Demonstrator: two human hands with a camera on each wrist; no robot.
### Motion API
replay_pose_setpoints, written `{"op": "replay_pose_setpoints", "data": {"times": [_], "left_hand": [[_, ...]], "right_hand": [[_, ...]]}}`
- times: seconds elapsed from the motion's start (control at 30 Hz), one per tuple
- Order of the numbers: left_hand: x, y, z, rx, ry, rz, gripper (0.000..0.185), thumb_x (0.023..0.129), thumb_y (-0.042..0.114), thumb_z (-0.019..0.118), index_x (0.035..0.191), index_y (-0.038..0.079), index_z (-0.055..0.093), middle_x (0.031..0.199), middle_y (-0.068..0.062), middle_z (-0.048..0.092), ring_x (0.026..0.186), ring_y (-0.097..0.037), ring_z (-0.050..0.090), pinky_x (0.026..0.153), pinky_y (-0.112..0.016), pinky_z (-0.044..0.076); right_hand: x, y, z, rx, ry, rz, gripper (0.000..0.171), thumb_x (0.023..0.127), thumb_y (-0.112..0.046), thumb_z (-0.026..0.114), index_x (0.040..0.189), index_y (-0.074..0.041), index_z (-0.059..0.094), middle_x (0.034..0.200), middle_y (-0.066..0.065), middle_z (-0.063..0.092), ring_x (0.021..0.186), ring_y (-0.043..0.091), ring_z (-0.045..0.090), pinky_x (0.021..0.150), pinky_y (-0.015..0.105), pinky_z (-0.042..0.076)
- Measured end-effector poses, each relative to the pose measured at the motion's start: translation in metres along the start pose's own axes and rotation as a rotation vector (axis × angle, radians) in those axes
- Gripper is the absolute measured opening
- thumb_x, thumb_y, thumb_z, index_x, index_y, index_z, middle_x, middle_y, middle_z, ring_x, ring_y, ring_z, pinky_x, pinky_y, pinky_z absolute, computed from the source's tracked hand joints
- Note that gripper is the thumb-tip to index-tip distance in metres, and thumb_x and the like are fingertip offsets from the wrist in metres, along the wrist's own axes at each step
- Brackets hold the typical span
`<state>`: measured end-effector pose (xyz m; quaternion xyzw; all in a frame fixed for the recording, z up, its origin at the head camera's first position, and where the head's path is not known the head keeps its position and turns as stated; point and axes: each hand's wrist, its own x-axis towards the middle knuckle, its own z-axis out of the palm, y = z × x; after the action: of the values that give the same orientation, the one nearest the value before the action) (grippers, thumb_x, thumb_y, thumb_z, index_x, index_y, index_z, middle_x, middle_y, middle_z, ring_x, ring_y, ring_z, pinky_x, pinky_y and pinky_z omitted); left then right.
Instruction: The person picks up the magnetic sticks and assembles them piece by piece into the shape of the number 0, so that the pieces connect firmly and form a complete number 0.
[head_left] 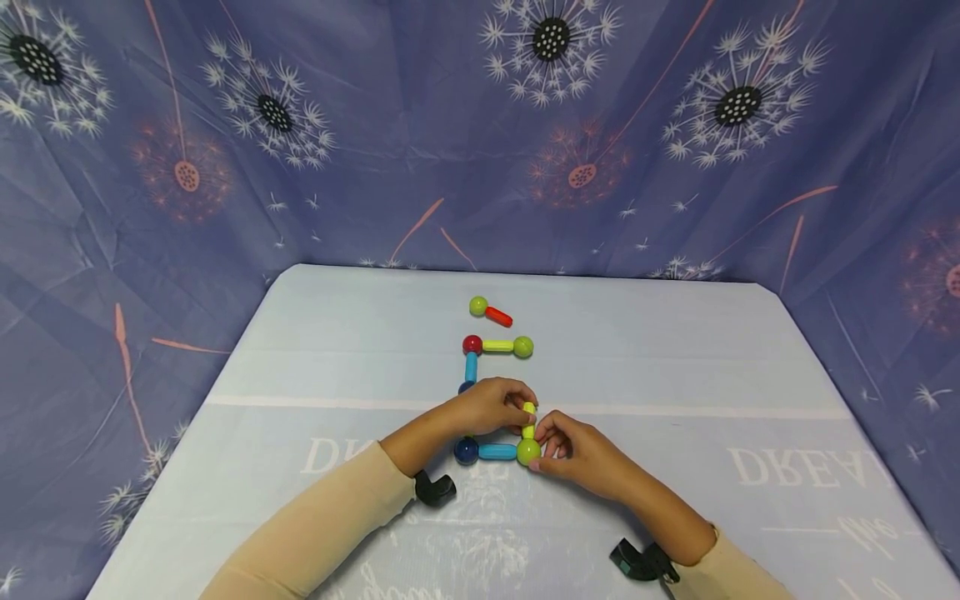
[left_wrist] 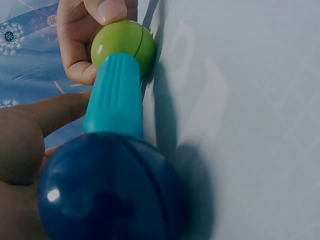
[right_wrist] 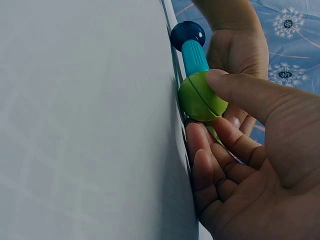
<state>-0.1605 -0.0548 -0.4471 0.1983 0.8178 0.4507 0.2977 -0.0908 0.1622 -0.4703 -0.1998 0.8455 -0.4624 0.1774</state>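
Note:
My left hand (head_left: 491, 407) pinches a yellow-green rod (head_left: 529, 421) that points away from me out of a green ball (head_left: 528, 452). Thumb and fingers of my right hand (head_left: 585, 454) grip that ball, the thumb lying on it in the right wrist view. From the ball, a light blue rod (head_left: 497, 452) runs left to a dark blue ball (head_left: 467, 451), large in the left wrist view. Behind the left hand, a light blue rod (head_left: 471, 367) joins a partly covered dark blue ball (head_left: 466, 387) to a red ball (head_left: 472, 345). My left hand and wrist hide what lies between the dark blue balls.
From the red ball another yellow-green rod (head_left: 498, 346) leads right to a green ball (head_left: 523, 347). Farther back lies a separate green ball (head_left: 478, 306) with a red rod (head_left: 498, 317) against it. A white cloth covers the table (head_left: 675, 350); a patterned blue curtain (head_left: 420, 125) hangs behind.

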Motion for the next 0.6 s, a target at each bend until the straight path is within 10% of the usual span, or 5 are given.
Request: {"op": "replay_pose_setpoints", "data": {"times": [0.6], "left_hand": [[-0.005,0.011,-0.021,-0.055,0.072,0.081,0.035,0.096,0.021,0.069,0.126,0.004,0.066,0.106,-0.006,0.068,0.088,-0.025,0.073,0.078,-0.039,0.06]], "right_hand": [[-0.001,-0.003,0.0,0.007,0.002,0.012,0.032,0.087,-0.031,0.08,0.108,-0.016,0.06,0.09,-0.003,0.062,0.08,0.007,0.058,0.072,0.022,0.049]]}}
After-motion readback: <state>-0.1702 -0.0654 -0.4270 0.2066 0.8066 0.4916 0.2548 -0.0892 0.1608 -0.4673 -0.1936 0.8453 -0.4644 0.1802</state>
